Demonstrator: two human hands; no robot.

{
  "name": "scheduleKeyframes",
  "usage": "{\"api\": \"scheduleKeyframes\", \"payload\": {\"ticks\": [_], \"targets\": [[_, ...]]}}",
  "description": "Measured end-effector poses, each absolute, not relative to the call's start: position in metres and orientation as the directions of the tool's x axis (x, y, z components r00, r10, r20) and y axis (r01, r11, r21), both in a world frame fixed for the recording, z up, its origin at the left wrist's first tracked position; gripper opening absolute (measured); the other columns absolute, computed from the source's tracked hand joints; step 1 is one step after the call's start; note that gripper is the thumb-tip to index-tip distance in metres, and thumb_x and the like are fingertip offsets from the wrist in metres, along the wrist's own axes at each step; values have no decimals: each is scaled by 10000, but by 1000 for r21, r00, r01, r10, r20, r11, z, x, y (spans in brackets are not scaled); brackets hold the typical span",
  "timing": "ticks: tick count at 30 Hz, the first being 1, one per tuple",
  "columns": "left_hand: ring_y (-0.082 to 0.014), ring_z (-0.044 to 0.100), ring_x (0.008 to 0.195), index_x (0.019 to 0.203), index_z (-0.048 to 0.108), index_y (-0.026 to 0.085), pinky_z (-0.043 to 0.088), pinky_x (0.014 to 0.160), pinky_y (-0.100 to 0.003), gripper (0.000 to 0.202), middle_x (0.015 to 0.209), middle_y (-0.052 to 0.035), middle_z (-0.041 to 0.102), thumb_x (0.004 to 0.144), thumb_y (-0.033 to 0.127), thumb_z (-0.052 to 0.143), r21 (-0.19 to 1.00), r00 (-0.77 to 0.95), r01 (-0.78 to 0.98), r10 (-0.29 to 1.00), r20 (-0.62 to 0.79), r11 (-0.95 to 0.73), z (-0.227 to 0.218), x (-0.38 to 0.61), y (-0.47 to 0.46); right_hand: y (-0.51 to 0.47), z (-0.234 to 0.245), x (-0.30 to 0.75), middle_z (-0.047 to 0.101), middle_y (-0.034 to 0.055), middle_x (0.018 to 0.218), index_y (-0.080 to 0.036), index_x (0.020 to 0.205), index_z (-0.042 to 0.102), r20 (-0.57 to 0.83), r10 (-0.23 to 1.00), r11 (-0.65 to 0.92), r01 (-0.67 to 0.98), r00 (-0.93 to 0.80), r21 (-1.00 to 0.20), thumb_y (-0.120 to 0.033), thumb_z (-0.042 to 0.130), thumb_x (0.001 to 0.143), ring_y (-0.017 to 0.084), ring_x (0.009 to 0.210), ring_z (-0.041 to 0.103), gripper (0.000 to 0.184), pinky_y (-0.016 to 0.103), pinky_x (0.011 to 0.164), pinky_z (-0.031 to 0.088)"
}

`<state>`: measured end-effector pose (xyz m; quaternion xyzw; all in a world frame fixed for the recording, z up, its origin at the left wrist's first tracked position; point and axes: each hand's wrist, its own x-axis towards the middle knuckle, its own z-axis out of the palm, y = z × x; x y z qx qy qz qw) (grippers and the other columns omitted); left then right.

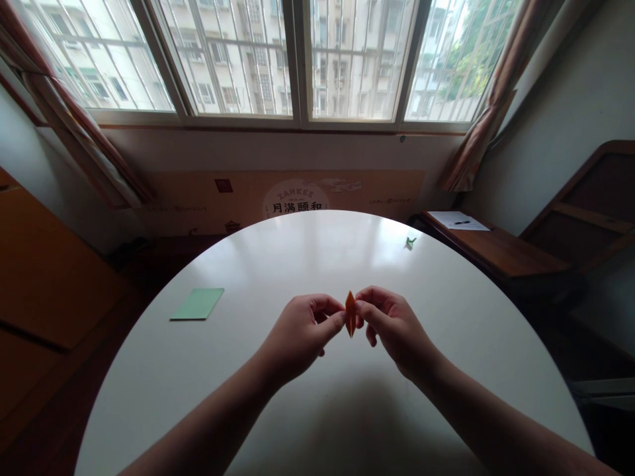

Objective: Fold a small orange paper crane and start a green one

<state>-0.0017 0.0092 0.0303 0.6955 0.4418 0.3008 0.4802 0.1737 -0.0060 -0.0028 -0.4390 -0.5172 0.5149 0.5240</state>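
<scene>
Between my two hands, above the middle of the white table, is a small piece of folded orange paper (350,313). It stands upright as a narrow diamond with pointed ends at top and bottom. My left hand (310,330) pinches its left side with thumb and forefinger. On the opposite side, my right hand (394,324) pinches it between thumb and fingers, with the lower fingers curled loosely below. Parts of the paper are hidden behind the fingertips.
A stack of green square paper (197,304) lies on the round white table (278,258) at the left. Toward the far right edge sits a small folded green paper figure (409,243). Beyond it, a wooden bench (506,248) holds a white sheet (457,221) and a dark pen.
</scene>
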Motion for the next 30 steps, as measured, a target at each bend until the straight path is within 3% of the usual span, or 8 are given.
{"api": "scheduleKeyframes", "payload": {"ticks": [8, 16, 22, 30], "targets": [[-98, 501, 523, 781, 706, 136, 437, 416, -184, 201, 649, 0, 622, 839, 313, 630, 951, 364, 288, 931, 4, -116, 33, -2, 9, -7, 4, 172, 631, 35, 732, -159, 868, 693, 34, 995, 25, -91, -94, -996, -366, 681, 824, 149, 660, 562, 213, 190, 419, 397], [-107, 504, 541, 845, 725, 131, 444, 420, -190, 228, 666, -11, 632, 843, 343, 640, 963, 372, 251, 928, -4, -97, 30, 0, 11, -8, 0, 172, 600, 12, 679, -163, 788, 658, 44, 991, 41, -28, -126, -999, -304, 640, 829, 117, 582, 496, 149, 199, 430, 372], [-111, 499, 543, 816, 720, 129, 446, 423, -197, 242, 645, -7, 594, 840, 359, 648, 956, 405, 281, 914, -33, -90, 29, -2, 11, -6, -4, 174, 595, -7, 658, -163, 805, 646, 80, 991, 78, -23, -108, -997, -340, 624, 880, 87, 501, 459, 194, 201, 423, 369], [-97, 487, 507, 825, 692, 149, 447, 422, -195, 216, 617, 31, 549, 865, 348, 617, 955, 354, 273, 935, 14, -118, 26, -1, 12, -8, -3, 171, 605, 18, 721, -164, 874, 678, 26, 992, 24, -18, -125, -1000, -364, 638, 876, 125, 595, 517, 204, 200, 420, 381]]}}
